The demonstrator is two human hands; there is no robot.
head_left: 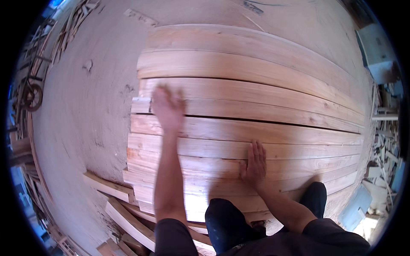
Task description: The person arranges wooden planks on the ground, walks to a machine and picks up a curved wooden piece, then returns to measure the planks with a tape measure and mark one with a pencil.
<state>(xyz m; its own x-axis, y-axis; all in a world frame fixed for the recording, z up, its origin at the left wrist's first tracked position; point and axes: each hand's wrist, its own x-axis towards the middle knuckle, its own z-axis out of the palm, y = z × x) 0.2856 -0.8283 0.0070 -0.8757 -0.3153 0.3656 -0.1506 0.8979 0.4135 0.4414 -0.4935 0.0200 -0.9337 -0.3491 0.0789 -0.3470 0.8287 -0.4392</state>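
Long pale wooden boards (256,91) lie side by side on the floor, their left ends uneven. Dark gaps show between some of them. My left hand (168,109) is over the boards near their left ends. It is smeared by motion, so its fingers and any contact with the wood cannot be made out. Farther right and nearer to me, my right hand (255,164) rests flat on the boards with fingers stretched out, holding nothing. My knees are at the near edge of the boards.
Loose timber pieces (132,224) lie at the near left. Along the left edge are a small wheel (32,97) and stacked wood strips (70,32). On the right are a pale box-like object (378,49) and heaped offcuts (382,166). Dusty floor (89,115) surrounds the boards.
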